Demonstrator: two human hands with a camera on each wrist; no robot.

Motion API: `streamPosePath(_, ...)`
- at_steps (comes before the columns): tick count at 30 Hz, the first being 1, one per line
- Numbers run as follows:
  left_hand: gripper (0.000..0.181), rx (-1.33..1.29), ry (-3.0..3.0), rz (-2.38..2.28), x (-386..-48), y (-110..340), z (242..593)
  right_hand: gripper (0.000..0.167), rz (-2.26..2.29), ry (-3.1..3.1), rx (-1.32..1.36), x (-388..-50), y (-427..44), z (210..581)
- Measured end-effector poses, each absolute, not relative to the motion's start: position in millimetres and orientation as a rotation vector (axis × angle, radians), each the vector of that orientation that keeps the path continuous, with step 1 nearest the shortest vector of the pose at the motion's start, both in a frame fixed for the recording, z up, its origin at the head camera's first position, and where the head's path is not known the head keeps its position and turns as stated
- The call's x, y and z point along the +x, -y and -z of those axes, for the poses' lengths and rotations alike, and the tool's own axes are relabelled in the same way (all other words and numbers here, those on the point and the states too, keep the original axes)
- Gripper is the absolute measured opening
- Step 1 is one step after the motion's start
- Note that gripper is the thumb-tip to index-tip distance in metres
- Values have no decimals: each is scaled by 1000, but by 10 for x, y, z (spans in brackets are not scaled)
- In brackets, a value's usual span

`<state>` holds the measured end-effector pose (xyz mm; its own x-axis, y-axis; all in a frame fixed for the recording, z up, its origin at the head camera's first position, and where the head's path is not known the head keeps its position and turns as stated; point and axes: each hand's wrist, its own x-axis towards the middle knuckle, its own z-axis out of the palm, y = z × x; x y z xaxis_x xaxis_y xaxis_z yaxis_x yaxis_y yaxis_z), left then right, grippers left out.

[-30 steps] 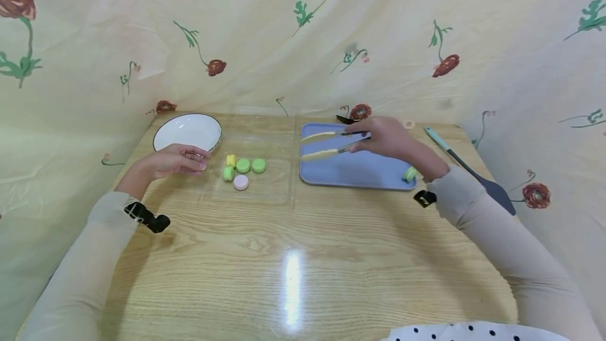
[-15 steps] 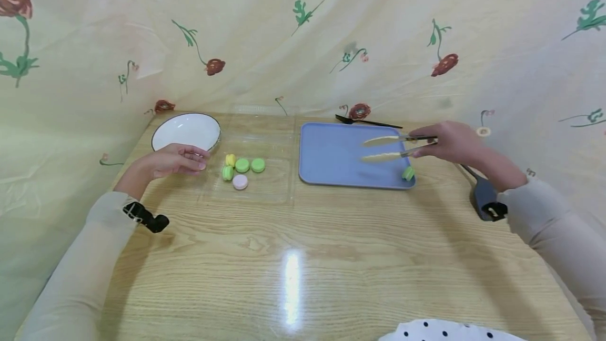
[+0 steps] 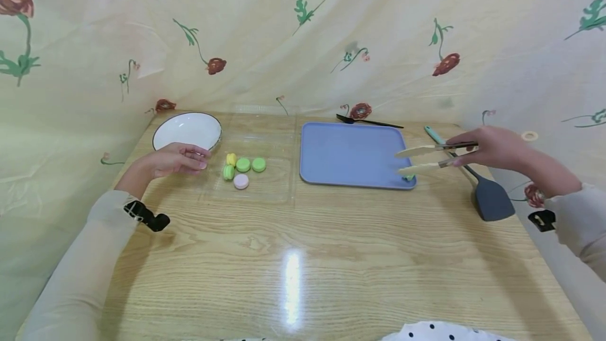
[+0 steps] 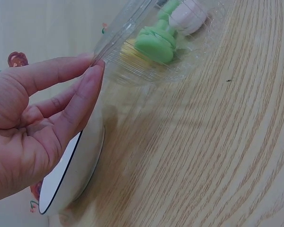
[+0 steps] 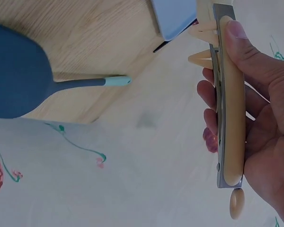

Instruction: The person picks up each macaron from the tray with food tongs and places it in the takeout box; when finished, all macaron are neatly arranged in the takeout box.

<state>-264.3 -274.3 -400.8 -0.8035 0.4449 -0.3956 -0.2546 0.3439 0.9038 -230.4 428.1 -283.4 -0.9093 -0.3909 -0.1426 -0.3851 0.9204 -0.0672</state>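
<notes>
Head view is showing a polka-dotted cloth point(image 3: 440, 331) at the bottom edge, and past it the near stretch of the wooden counter point(image 3: 236, 257) is offering open room for swinging a forearm. Farther in, the left hand point(image 3: 172, 161) is pinching the left edge of a clear plastic container point(image 3: 270, 193), where a yellow macaron point(image 3: 231, 159), three green macarons point(image 3: 243, 164) and a pink macaron point(image 3: 241, 181) are sitting. That hold is probably steadying the light plastic.

Opposite, the grip of the right hand point(image 3: 504, 147) is grasping food tongs point(image 3: 423, 150), whose arms are standing apart over the right end of the blue tray point(image 3: 350, 154). A lone green macaron point(image 3: 408, 178) is resting in the tray's near right corner, partly hidden by the lower tong arm, so whether they are touching is staying unclear. Getting a clean hold would be calling for straddling its sides and squeezing gently; with the raised rim bordering two sides, coming from above is looking safest.

Right of the tray, a slotless grey spatula point(image 3: 494, 199) is lying near the counter's right edge, risking a snag on low sweeps. Behind the left hand, a white bowl point(image 3: 187, 131) is standing. Farthest, a black fork point(image 3: 369, 122) is lying beyond the tray, the floral backdrop point(image 3: 265, 30) leaving little depth.
</notes>
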Motion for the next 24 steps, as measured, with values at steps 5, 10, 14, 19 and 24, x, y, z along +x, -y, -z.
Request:
streamPosePath(5,59,159,-2008,-1509,-2635,2744,4003,48,34,-2911,-588,-2290,-4373,2829)
streamPosePath(10,58,140,-2013,-1518,-2620,2722,3987,51,-5,-2895,-566,-2285,-4435,2852)
streamPosePath(14,56,143,-2020,-1527,-2605,2702,3978,54,-32,-2888,-564,-2291,-4471,2886)
streamPosePath(19,54,137,-2014,-1537,-2596,2698,3969,53,-41,-2890,-571,-2321,-4494,2939)
streamPosePath(24,54,134,-2012,-1537,-2596,2697,3964,51,-18,-2883,-576,-2345,-4499,2976)
